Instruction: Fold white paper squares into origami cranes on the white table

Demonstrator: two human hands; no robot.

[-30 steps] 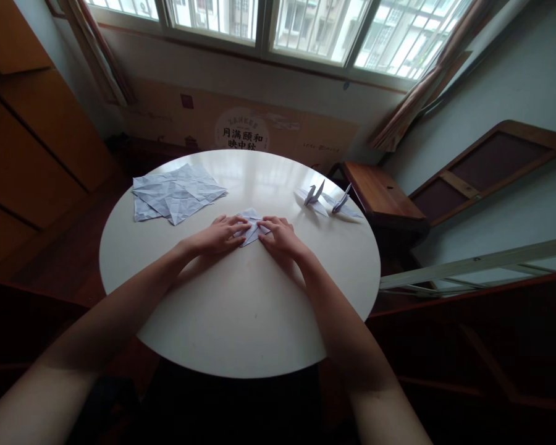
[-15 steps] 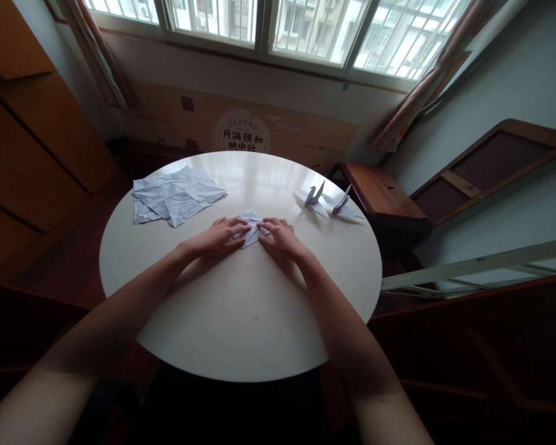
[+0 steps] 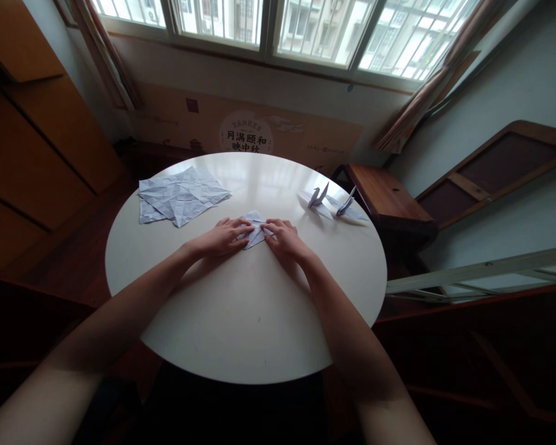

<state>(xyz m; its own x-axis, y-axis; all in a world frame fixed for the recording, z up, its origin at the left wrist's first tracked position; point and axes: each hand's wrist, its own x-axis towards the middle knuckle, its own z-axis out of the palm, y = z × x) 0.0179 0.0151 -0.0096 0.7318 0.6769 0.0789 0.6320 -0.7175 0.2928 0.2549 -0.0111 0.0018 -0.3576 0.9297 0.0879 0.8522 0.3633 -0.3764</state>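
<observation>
A small folded piece of white paper (image 3: pixel 252 224) lies near the middle of the round white table (image 3: pixel 245 321). My left hand (image 3: pixel 222 236) rests flat on its left side with fingers stretched out and pressing down. My right hand (image 3: pixel 285 237) presses the paper's right side, fingers extended with tips on the fold. Both hands hide much of the paper.
A pile of creased white sheets (image 3: pixel 180 196) lies at the table's back left. Two folded paper cranes (image 3: pixel 315 198) (image 3: pixel 347 206) stand at the back right. A wooden side table (image 3: pixel 387 198) sits just beyond the right edge; a cabinet (image 3: pixel 32 123) stands at left.
My hands keep the same pose on the paper. Only the head camera has shifted a little, moving the scene slightly right and down.
</observation>
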